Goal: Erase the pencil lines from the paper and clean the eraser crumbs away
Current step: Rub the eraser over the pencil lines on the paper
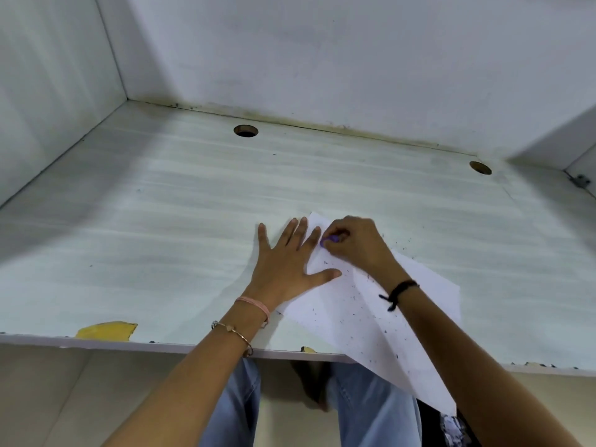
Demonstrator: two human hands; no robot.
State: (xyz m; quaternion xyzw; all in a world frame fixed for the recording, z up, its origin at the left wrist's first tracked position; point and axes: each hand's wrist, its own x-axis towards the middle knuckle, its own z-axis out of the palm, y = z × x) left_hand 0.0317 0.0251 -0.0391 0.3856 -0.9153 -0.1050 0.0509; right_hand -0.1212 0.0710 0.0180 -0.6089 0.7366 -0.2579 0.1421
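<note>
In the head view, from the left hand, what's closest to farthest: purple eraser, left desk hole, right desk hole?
1. purple eraser, just right, pinched by the right hand.
2. left desk hole, straight back.
3. right desk hole, back right.

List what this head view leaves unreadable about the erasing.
1. Eraser: head view, only a purple tip shows; the right hand covers the rest.
2. Pencil lines on the paper: head view, too small to tell from the crumbs.
3. Paper beneath the left hand: head view, hidden by that hand.
</note>
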